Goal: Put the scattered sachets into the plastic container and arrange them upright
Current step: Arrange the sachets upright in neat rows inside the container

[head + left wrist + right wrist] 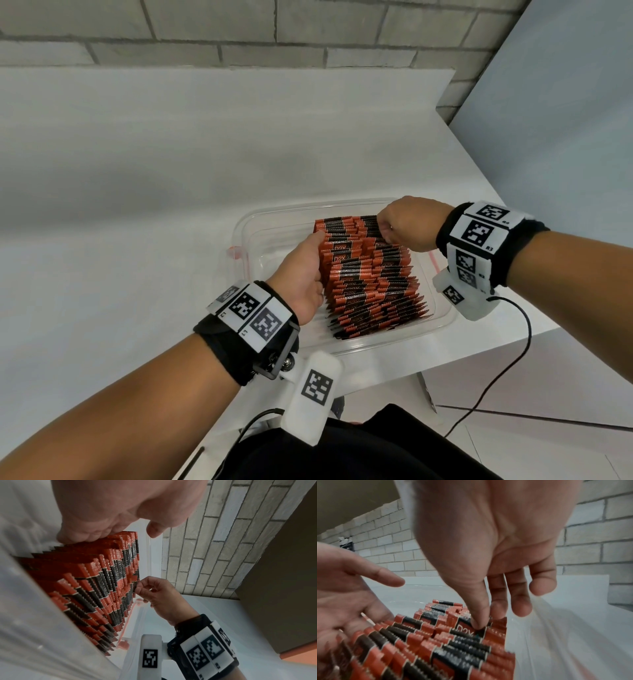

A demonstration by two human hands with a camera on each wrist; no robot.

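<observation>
Clear plastic container, frame centre, packed with upright sachets — left hand flat against them, right hand fingers pinching one.

Red-black sachets upright in clear container

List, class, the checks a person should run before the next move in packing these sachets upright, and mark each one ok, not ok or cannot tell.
1. Sachets inside the plastic container: ok, none shows on the table.
2. Left hand steadies the row's side: ok, flat against it.
3. Right hand grips a sachet at the far end: ok, thumb and fingers pinch its top edge.
4. Row fully upright: not ok, the near sachets lean.
5. Free space in the container: ok, a bare strip lies left of the row.
6. Container steady on the table: cannot tell.
</observation>
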